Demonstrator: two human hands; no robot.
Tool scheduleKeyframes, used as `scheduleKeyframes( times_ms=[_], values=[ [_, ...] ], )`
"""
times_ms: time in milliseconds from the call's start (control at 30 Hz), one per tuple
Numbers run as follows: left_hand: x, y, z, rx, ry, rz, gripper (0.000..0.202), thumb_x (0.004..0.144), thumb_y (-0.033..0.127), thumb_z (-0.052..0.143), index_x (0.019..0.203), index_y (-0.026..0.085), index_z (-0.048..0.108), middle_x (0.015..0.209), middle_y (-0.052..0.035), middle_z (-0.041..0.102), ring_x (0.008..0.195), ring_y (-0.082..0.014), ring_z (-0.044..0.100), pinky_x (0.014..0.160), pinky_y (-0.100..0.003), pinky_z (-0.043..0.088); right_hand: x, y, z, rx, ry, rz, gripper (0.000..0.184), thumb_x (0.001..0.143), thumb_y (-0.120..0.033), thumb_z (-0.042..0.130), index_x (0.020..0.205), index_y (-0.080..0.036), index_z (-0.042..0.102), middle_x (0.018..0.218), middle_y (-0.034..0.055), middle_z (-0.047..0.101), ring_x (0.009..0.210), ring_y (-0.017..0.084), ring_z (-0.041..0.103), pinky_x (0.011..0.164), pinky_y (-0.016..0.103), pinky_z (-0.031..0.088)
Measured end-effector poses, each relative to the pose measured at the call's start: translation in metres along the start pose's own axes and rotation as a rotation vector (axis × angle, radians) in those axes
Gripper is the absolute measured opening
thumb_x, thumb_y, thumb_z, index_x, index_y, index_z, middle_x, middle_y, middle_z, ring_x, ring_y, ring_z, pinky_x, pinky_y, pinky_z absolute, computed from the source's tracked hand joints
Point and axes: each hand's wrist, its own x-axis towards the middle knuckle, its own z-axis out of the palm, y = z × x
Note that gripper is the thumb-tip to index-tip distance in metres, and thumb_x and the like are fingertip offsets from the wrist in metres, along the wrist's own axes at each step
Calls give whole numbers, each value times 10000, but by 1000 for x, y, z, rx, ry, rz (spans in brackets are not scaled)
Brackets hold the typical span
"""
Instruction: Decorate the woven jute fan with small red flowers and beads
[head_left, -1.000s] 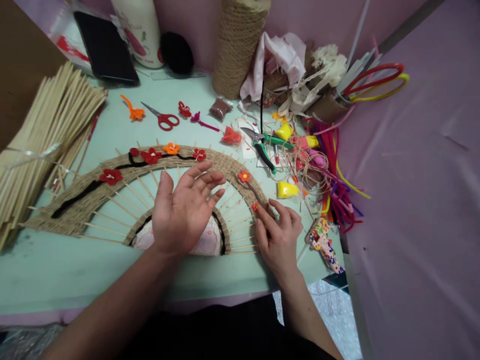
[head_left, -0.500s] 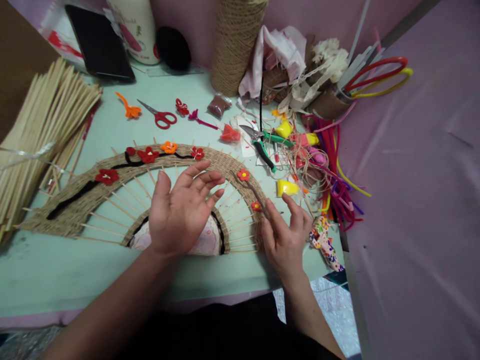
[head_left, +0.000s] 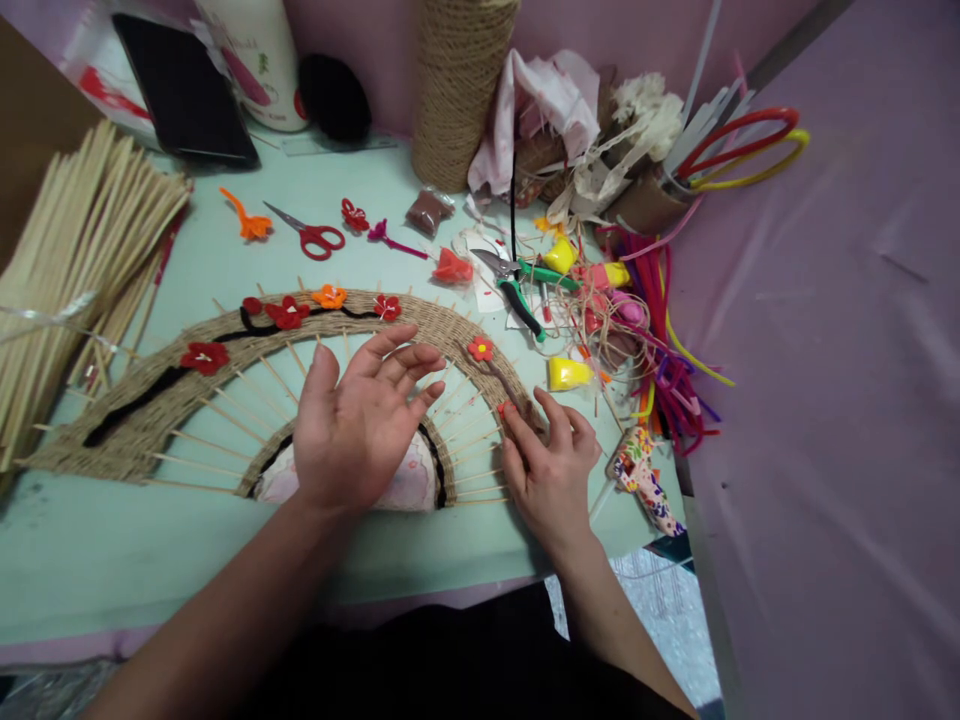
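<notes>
A woven twine fan [head_left: 142,415] with thin wooden ribs lies on the table, decorated with red flowers [head_left: 204,357], an orange flower [head_left: 328,296] and a black stem. Over its middle, my left hand [head_left: 360,425] is raised palm up, fingers spread, holding nothing. My right hand [head_left: 551,465] rests at the fan's right side, its index fingertip on a small red flower at the lower end of a brown stem [head_left: 506,380]; the fingers are apart. Above that, a red flower with a yellow centre [head_left: 481,348] sits on the weave. My left hand partly hides the pale half-round centre [head_left: 412,475].
Scissors [head_left: 319,240], green-handled pruning shears [head_left: 517,295] and yellow clay packets [head_left: 568,374] lie beyond the fan. Bundled sticks [head_left: 75,270] are at left; pipe cleaners [head_left: 675,370] and a flower-patterned glue gun [head_left: 643,478] are at right. A twine spool [head_left: 457,90] stands behind.
My right hand has shifted slightly left, and its index finger now covers most of the lower small red flower. My left hand keeps its open pose. The view has shifted a little.
</notes>
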Motion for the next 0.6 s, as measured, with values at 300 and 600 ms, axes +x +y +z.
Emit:
scheduleKeyframes(
  times_ms=[300,600],
  values=[
    [0,-1,-1,-15,-12,-21,549,920,589,332,1047,180,675,987,-102,643,980,-214,597,834,-324,532,-1,4,-2,-8,14,-11,358,914,-314,539,1254,-272,640,1426,95,459,1194,291,409,996,467,353],
    [-1,0,-1,9,-1,-15,537,909,587,344,1042,185,675,983,-104,638,984,-222,595,831,-333,530,0,-2,0,-17,-67,9,334,905,-327,559,1225,-293,649,1433,98,469,1215,310,411,960,478,346]
  ],
)
